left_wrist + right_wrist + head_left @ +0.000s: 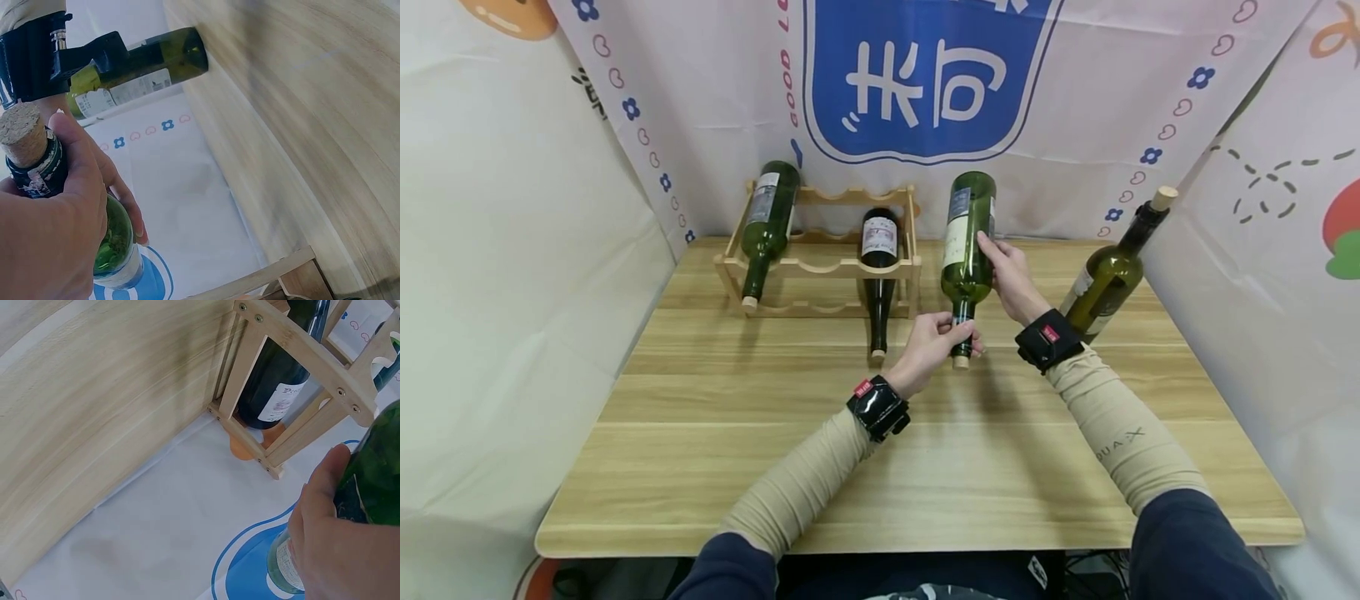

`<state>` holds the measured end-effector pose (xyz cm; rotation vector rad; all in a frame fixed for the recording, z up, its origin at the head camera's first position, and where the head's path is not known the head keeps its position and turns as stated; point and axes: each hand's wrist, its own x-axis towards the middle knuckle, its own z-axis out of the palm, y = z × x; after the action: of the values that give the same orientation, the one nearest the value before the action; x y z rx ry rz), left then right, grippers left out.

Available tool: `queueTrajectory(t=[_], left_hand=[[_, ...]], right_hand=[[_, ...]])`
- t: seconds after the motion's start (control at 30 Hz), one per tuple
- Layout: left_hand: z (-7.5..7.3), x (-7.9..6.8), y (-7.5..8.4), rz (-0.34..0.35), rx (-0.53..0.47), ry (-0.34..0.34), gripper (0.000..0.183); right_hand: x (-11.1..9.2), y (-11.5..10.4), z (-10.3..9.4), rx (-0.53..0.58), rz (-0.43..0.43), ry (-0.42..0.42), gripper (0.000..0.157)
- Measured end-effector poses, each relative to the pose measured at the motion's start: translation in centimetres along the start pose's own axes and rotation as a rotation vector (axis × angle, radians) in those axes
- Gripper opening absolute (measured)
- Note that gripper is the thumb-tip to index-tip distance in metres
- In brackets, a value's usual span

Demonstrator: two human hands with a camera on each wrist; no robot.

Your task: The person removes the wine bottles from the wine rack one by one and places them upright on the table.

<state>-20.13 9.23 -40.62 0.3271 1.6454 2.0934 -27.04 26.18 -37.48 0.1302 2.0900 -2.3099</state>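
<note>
White printed sheets are enclosing a wood-grain table, and a wooden rack is standing toward its far left. One green bottle is lying on the rack's upper level at the left end, while a dark bottle is resting lower at the right end; both are pointing their corked necks toward the near side. Just right of the rack, the held bottle is hanging clear of the table, tilted, cork nearest.

Slipping is looking like the main danger: smooth glass could be sliding through the fingers if either grip were loosening. Drifting left, the bottle could be knocking against the rack's right end. Behind the right wrist strap, a standing bottle is rising tall and narrow, so a careless backward pull of that arm could be toppling it; whether strap and glass are touching, the view is not telling.

As for the hands, the left hand is curling closely round the neck, just above the cork. The right hand is holding wider, its thumb pressing the body's right side and its fingers wrapping behind.
</note>
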Motion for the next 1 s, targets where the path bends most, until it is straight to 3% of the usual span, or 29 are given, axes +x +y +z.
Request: queueTrajectory(t=[1.0], left_hand=[[1.2, 0.5, -0.5, -0.002, 0.003, -0.019, 0.022]], right_hand=[[-0.5, 0.2, -1.6, 0.013, 0.002, 0.015, 0.068]])
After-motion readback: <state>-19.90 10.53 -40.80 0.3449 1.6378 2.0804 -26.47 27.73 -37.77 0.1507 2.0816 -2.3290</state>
